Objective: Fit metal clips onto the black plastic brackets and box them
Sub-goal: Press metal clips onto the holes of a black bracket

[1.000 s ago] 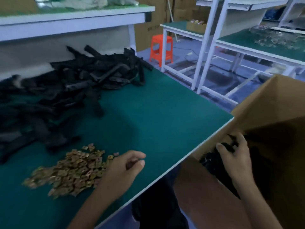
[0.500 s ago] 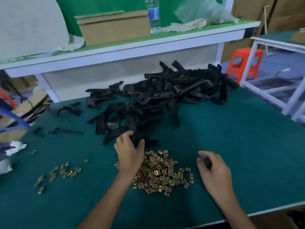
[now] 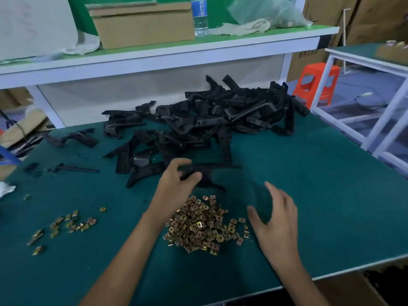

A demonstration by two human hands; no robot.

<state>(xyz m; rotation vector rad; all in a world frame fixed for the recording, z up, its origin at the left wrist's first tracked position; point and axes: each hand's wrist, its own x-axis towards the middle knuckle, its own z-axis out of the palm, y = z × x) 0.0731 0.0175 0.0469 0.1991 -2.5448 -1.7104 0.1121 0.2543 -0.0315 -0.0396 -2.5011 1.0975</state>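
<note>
Left hand (image 3: 174, 184) is gripping one black bracket (image 3: 220, 171), fingers (image 3: 179, 164) and thumb curling round its left end. The bracket is sitting between the bracket heap (image 3: 209, 120) and the clip pile (image 3: 198, 226) on the green bench (image 3: 320, 206); its outline is blurring. Right hand (image 3: 276, 219) is hovering just right of the clip pile, fingers spreading loose and holding nothing.

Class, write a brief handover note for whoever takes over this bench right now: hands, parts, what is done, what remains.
Left hand grips one black bracket just beyond the clip pile.
Right hand open, holding nothing, beside the clips.
Bracket heap behind, on the table.
Done: a bracket picked up.
To do: clip it, box it in the carton below the table edge, then repeat.
</note>
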